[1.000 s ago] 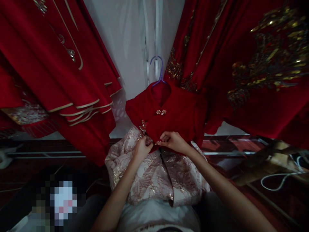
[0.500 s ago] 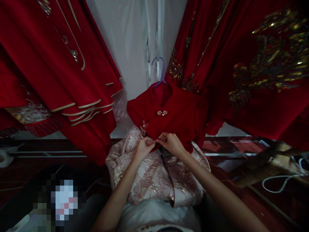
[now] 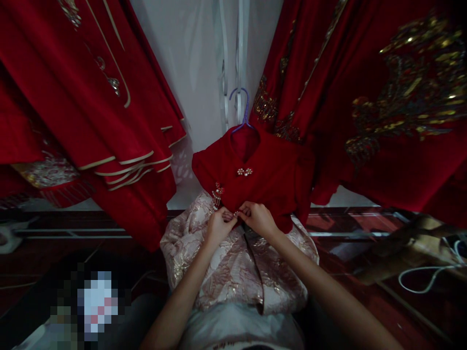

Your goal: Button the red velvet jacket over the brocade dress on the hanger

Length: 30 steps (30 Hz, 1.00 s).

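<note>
A short red top [image 3: 266,175] hangs on a purple hanger [image 3: 241,109] over a pink and gold brocade skirt [image 3: 233,262]. A pearl clasp [image 3: 244,171] sits at its chest and a tasselled pearl clasp [image 3: 218,192] at its left side. My left hand [image 3: 218,225] and my right hand [image 3: 258,218] meet at the top's lower hem, fingers pinched together on a small pearl fastening [image 3: 236,213] there. Both forearms reach up from the bottom of the view.
Red embroidered garments [image 3: 91,112] hang at left and more with gold embroidery [image 3: 383,107] at right. A white wall [image 3: 197,63] lies behind. A white cable [image 3: 419,277] loops on the dark floor at right. A pixelated patch lies at lower left.
My hands have drawn closer together at the hem, and the fingertips now touch around the fastening. The garment has barely moved.
</note>
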Motion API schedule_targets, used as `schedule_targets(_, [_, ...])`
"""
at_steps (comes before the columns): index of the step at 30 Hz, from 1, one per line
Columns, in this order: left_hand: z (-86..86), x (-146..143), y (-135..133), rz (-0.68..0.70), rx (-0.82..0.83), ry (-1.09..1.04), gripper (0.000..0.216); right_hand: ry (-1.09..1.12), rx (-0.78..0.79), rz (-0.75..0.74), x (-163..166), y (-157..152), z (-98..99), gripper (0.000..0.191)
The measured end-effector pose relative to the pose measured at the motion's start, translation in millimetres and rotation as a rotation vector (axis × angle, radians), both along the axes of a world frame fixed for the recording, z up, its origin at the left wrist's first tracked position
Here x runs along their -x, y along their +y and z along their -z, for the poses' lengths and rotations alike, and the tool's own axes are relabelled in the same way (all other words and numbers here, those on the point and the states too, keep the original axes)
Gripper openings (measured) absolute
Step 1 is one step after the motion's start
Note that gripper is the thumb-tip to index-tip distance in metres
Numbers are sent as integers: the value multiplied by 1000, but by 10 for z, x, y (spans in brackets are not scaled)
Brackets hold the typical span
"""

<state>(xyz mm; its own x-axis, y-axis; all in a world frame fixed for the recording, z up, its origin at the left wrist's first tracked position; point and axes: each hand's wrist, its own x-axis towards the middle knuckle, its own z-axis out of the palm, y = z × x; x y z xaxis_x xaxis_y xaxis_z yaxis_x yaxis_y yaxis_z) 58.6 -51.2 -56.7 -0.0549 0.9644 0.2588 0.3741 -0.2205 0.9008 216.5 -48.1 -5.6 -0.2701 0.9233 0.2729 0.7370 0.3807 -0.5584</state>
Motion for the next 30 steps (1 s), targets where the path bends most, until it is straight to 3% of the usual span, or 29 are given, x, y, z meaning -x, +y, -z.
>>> schedule_targets(8, [74, 65, 72, 49, 61, -184, 11, 2, -14, 15, 5, 2, 34, 13])
schedule_targets(18, [0, 73, 16, 100, 67, -159, 10, 34, -24, 16, 14, 41, 129, 9])
schedule_targets(20, [26, 66, 21, 68, 60, -112, 9, 33, -25, -16, -8, 58, 130, 17])
schedule_targets(24, [80, 36, 13, -49, -29, -4, 31, 41, 21, -102, -103, 81, 26, 39])
schedule_targets(30, [43, 19, -60, -41, -84, 135, 17, 67, -20, -108, -175, 23, -199, 18])
